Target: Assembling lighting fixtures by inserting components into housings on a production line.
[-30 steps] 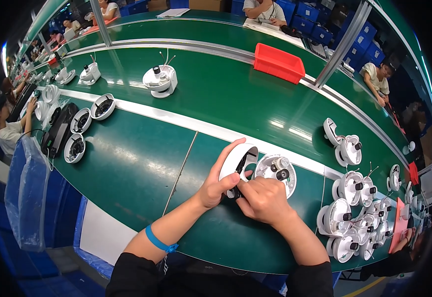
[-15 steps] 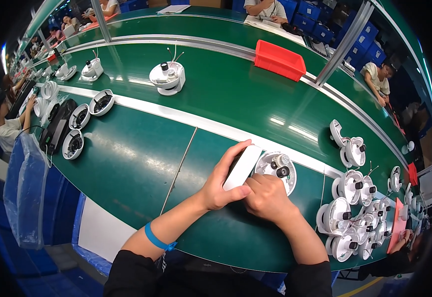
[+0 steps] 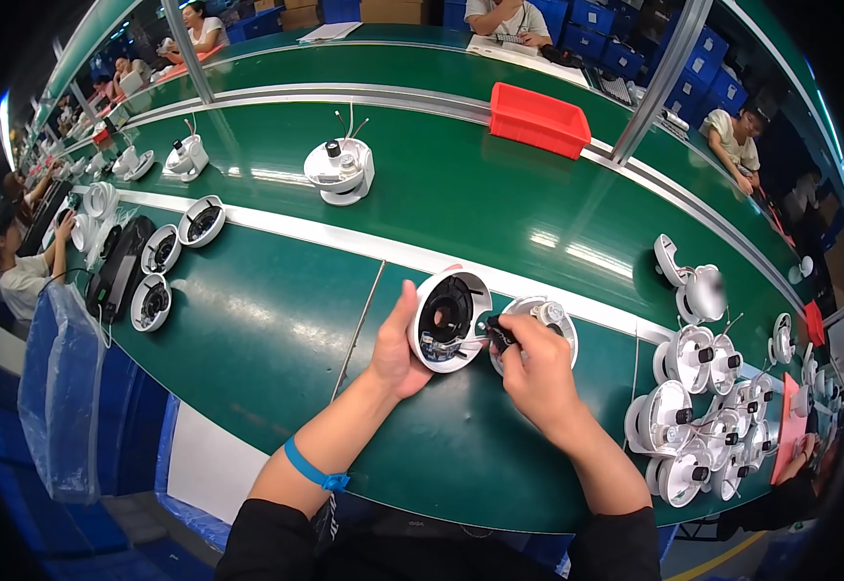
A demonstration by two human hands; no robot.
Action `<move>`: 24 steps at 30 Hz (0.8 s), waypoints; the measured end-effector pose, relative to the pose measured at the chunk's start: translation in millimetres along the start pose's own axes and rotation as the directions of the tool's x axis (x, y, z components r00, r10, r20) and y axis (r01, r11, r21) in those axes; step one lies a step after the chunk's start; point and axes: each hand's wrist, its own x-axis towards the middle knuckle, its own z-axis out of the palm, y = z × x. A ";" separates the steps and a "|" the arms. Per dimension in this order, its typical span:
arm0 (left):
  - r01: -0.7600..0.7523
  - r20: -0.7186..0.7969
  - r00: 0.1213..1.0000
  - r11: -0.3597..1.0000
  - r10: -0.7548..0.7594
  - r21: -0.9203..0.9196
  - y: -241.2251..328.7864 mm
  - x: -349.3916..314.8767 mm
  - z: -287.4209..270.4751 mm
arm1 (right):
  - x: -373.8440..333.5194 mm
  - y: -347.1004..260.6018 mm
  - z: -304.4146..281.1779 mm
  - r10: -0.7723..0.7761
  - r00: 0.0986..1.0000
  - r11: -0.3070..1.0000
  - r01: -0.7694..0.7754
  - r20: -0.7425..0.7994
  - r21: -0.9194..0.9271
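White and cup-shaped, a shell [image 3: 423, 353] is held by the left hand [image 3: 395, 358] over the green surface [image 3: 451, 445], toward its far edge and just right of the seam [image 3: 358, 330] that crosses it. The shell's open side is turned upward and to the right, so that a black ring [image 3: 460, 302] and a small board [image 3: 431, 347] are shown inside. The shell is clasped from below and from the left, with the thumb raised along its outside; skin can be seen through the ring's hole.

By the right hand [image 3: 546, 376], a black part [image 3: 500, 334] is pinched between thumb and fingers, just beside the shell's right rim. The grip is closed on it; whether the shell is touched by the part cannot be told. Behind that hand, a round white base [image 3: 527, 305] is partly hidden, set near the surface's far edge.

A blue band [image 3: 316, 471] is worn on the left forearm. Toward the surface's left end, three more shells [image 3: 211, 229] are lined up beside a long black case [image 3: 123, 263]. At the right end, white units [image 3: 656, 426] with black lenses are crowded together. Beyond the pale strip [image 3: 335, 242] along the far edge, one unit [image 3: 358, 176] is stood upright on the belt [image 3: 432, 184], and a red tray [image 3: 536, 136] is placed by the belt's far rail.
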 end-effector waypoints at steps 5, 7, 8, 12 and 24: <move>0.019 -0.114 0.993 0.986 -0.001 0.163 -2.3 1.9 -2.8 | 4.2 -3.0 0.8 -0.249 0.968 0.965 0.246 -0.028 -0.087; 0.012 -0.114 0.993 0.980 0.011 0.197 -4.4 2.1 -1.6 | 4.3 -5.4 -0.2 -0.224 0.974 0.972 0.221 -0.032 -0.078; 0.002 -0.122 0.992 0.975 0.026 0.224 -6.0 2.1 -0.6 | 4.3 -5.9 -0.8 -0.199 0.979 0.978 0.196 -0.036 -0.072; -0.022 -0.114 0.992 0.945 0.063 0.325 -8.3 1.8 2.5 | 5.0 -2.0 1.0 -0.140 0.989 0.989 0.137 0.052 0.046; -0.034 -0.080 0.994 0.910 0.073 0.413 -10.2 1.2 7.5 | -1.7 -13.5 7.0 -0.397 0.905 0.871 0.424 0.154 -0.248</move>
